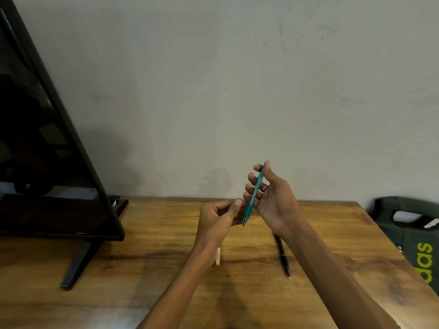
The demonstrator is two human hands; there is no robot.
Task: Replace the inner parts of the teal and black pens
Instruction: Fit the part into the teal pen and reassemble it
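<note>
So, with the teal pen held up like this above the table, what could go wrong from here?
The right hand holds the teal pen in the air, tip down, with fairly loose fingers. If the left hand unscrews the tip there, small inner parts may drop and roll across the table. Also, the right forearm passes just over the black pen; lowering the arm could knock it towards the edge.

2 bare forearms, left hand (217, 218) and right hand (270, 193), no sleeves showing.
</note>
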